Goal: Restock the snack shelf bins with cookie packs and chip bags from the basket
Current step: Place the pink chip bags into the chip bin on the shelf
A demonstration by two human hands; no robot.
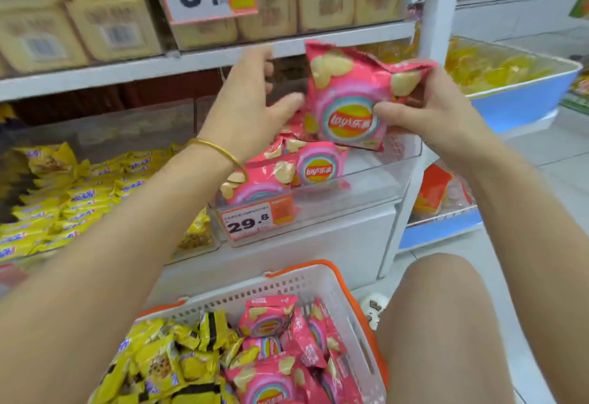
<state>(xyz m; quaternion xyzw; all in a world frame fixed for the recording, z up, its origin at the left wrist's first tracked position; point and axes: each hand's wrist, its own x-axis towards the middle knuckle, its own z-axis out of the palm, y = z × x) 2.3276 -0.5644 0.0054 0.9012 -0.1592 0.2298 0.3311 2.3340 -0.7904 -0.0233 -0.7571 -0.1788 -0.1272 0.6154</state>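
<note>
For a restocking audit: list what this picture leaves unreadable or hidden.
Head view only.
- Small print on 29.8 price tag: blurred.
- Labels on top-shelf cartons: blurred.
- Near end of basket: cut off by bottom edge; an arm covers part.
- Rear of clear bin: behind held chip bag and left hand.
- Fingers of right hand behind the bag: unseen.

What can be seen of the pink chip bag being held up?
The pink chip bag is glossy, crinkled foil printed with pale chips and a round red-and-yellow logo in pastel rings. Sealed and puffed, it is held roughly upright above the clear bin. The right hand pinches its right side; the left hand, fingers spread, has its thumb at the left edge.
</note>
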